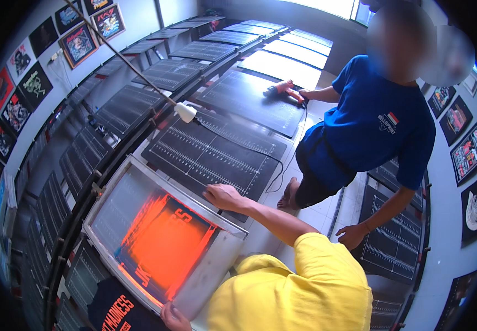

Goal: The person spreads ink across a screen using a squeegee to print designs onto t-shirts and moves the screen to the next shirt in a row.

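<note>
A screen printing frame (pixel 224 243) with orange ink (pixel 167 243) spread over its mesh lies in front of me at the lower left. At its lower corner my left hand (pixel 175 319) is closed on the frame's edge, partly cut off by the picture's border. My right hand (pixel 224 197), with its arm reaching out of a yellow sleeve, is by the frame's far edge, over the border of a black printing board (pixel 211 149). Its fingers are bent downward, and what they grip, if anything, is hidden. A black T-shirt (pixel 111 309) with orange lettering lies beside the frame.
Rows of black printing boards (pixel 249 99) with white marks fill the long racks. A person in a blue shirt (pixel 376 121) stands at right, holding an orange heat gun (pixel 288 91) over a board. Its cable runs to a white hanging socket (pixel 185 112). Framed prints (pixel 78 44) cover the walls.
</note>
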`<action>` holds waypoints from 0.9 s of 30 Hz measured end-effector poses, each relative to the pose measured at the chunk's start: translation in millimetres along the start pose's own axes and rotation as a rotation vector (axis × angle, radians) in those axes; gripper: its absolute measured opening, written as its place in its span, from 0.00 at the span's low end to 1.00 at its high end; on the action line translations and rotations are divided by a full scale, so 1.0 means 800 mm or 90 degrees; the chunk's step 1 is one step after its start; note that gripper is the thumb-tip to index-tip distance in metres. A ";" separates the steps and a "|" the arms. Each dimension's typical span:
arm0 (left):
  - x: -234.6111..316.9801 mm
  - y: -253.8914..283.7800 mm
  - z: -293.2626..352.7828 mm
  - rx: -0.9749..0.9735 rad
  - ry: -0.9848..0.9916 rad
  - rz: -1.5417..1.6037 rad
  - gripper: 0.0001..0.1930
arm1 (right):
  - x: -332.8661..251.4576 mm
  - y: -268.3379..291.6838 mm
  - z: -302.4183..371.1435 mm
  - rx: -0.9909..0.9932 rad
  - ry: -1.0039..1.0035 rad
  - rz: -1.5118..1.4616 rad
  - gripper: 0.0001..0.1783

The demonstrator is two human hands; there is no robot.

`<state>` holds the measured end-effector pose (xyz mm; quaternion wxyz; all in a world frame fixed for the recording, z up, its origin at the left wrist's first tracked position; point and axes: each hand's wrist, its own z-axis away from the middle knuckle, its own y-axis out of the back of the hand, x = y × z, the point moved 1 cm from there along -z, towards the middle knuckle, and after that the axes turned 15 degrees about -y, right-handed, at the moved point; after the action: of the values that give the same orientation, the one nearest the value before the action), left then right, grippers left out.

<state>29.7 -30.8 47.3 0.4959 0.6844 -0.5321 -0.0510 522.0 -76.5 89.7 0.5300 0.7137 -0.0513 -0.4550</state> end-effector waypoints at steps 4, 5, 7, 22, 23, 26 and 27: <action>-0.054 0.014 0.011 0.073 0.005 -0.123 0.18 | 0.066 -0.019 0.069 -0.043 -0.063 0.021 0.14; -0.066 0.012 0.027 0.151 0.230 0.106 0.20 | 0.060 -0.025 0.079 -0.046 -0.071 0.004 0.14; -0.098 0.014 0.048 0.086 0.273 0.017 0.20 | 0.053 -0.035 0.091 -0.030 -0.048 -0.023 0.15; -0.121 0.004 0.027 0.027 0.499 0.051 0.15 | 0.061 -0.095 0.082 0.071 -0.138 -0.261 0.10; -0.119 0.007 0.020 -0.011 0.546 0.061 0.17 | 0.064 -0.096 0.082 0.081 -0.129 -0.265 0.10; -0.130 -0.002 0.041 0.090 0.418 0.025 0.13 | 0.041 -0.092 0.082 0.071 -0.130 -0.238 0.10; -0.128 -0.005 0.043 0.066 0.457 0.040 0.14 | 0.041 -0.088 0.084 0.066 -0.141 -0.223 0.09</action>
<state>-32.0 27.4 -19.7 0.6168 0.6665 -0.3466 0.2348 464.9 -112.3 11.9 0.3964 0.6834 -0.0075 -0.6130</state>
